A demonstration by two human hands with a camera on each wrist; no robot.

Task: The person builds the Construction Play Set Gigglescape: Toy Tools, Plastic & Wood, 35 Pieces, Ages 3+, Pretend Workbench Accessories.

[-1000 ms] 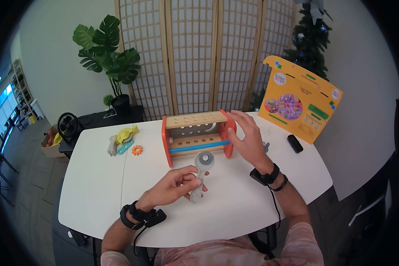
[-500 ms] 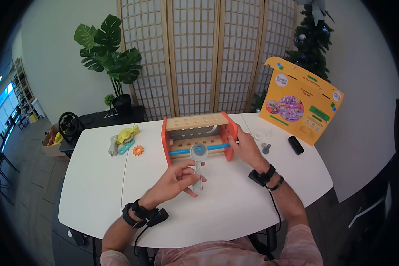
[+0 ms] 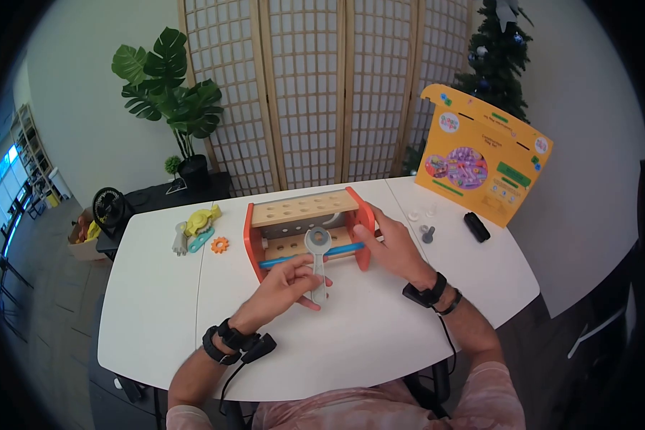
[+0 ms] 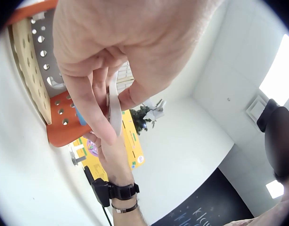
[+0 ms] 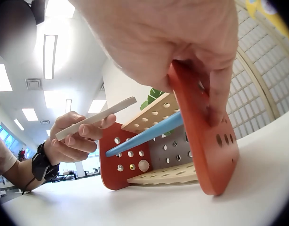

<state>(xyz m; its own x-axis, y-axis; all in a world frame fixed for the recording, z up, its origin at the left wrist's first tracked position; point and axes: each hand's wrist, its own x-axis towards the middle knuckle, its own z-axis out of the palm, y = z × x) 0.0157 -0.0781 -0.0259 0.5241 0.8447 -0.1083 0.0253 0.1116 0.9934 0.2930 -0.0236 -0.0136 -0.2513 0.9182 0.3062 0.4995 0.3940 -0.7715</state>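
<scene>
My left hand (image 3: 279, 290) pinches a light grey toy wrench (image 3: 319, 266) by its handle, thumb on one side and fingers on the other. The wrench's round ring end points up, in front of a wooden toy toolbox (image 3: 294, 215). Two pegboard shelves with holes join the toolbox's red-orange end panels (image 5: 205, 150), and a blue bar (image 3: 347, 249) spans its front. My right hand (image 3: 394, 249) grips the right end panel, thumb inside and fingers round the outer face, as the right wrist view shows. In the left wrist view the wrench (image 4: 115, 108) appears edge-on between fingertips.
On the left of the white table (image 3: 158, 308) lie an orange gear (image 3: 220, 245), a teal tool (image 3: 201, 239), a yellow toy piece (image 3: 204, 218) and a grey piece (image 3: 180, 240). Grey bolt (image 3: 428, 234), black case (image 3: 476, 227) and yellow box (image 3: 480, 158) are to the right.
My right hand has come down onto the right end panel and gripped it. The toolbox has shifted left and nearer, slightly turned. My left hand has raised the wrench a little.
</scene>
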